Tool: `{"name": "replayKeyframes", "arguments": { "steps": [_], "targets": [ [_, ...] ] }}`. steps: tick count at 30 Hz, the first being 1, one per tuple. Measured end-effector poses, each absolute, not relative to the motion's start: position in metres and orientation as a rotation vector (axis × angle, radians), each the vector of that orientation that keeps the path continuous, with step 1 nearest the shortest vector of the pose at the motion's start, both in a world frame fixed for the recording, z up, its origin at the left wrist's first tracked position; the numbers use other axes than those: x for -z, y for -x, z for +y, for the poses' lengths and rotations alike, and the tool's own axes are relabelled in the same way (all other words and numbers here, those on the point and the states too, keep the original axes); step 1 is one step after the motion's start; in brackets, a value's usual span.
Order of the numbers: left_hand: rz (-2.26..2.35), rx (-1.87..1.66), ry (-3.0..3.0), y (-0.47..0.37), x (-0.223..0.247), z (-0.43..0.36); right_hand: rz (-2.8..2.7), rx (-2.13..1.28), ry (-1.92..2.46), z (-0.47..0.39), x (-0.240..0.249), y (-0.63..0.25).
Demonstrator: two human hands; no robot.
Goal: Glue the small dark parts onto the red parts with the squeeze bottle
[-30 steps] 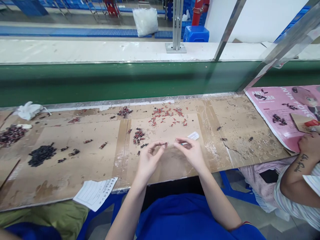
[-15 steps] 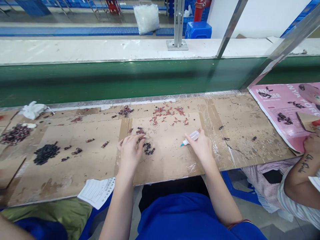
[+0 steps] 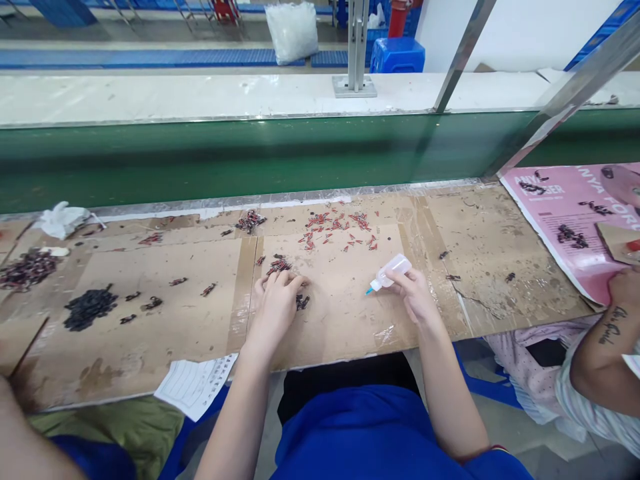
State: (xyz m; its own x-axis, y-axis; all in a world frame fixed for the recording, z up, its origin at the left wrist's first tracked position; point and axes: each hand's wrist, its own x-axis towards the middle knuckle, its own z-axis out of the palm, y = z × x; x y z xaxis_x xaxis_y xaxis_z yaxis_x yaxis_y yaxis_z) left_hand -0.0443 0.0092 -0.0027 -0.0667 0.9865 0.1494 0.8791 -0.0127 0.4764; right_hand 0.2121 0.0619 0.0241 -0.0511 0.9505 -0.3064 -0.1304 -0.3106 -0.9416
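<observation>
My right hand (image 3: 413,291) is closed round a small translucent bottle (image 3: 399,268) with a blue tip, which points down and left just over the cardboard. My left hand (image 3: 276,297) has its fingers bent down at the small black parts (image 3: 303,302), covering some of them; what its fingertips hold, if anything, is hidden. Just beyond it lies a cluster of dark and red pieces (image 3: 279,264). Farther back, small red pieces (image 3: 339,225) are scattered over the cardboard.
A black pile (image 3: 90,307) and a dark red pile (image 3: 29,269) lie at left. A paper slip (image 3: 196,387) hangs over the front edge. Green barrier (image 3: 210,160) behind. A person's arm (image 3: 600,340) rests at right by a pink sheet (image 3: 550,220); another person's arm shows at lower left.
My left hand has moved right over the black parts, its fingers now pointing down. My right hand has shifted slightly right and down, and more of the bottle shows.
</observation>
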Motion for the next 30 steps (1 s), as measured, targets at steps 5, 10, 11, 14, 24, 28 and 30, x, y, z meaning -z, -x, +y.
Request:
{"name": "replayKeyframes", "arguments": {
  "steps": [5,10,11,14,24,28,30],
  "targets": [
    [1.833,-0.81,-1.815,0.013,-0.003,0.004,-0.889,-1.411,1.365,0.055,-0.019,-0.2],
    [1.931,-0.842,-1.735,-0.004,0.009,-0.001,-0.949,-1.307,1.391,0.045,-0.015,-0.186],
    [1.957,-0.839,-1.736,-0.004,0.011,-0.001,-0.968,-1.283,1.388,0.043,-0.014,-0.183],
    [1.948,-0.852,-1.74,-0.002,0.011,-0.004,-1.007,-1.233,1.385,0.039,-0.011,-0.174],
    [1.902,-0.917,-1.596,-0.003,0.013,-0.002,-1.131,-1.17,1.435,0.036,-0.002,-0.165],
    [1.905,-0.922,-1.572,-0.003,0.013,0.0,-1.166,-1.173,1.453,0.035,-0.001,-0.166],
    [1.91,-0.921,-1.571,-0.002,0.012,0.0,-1.176,-1.169,1.456,0.035,0.0,-0.165]
  ]
}}
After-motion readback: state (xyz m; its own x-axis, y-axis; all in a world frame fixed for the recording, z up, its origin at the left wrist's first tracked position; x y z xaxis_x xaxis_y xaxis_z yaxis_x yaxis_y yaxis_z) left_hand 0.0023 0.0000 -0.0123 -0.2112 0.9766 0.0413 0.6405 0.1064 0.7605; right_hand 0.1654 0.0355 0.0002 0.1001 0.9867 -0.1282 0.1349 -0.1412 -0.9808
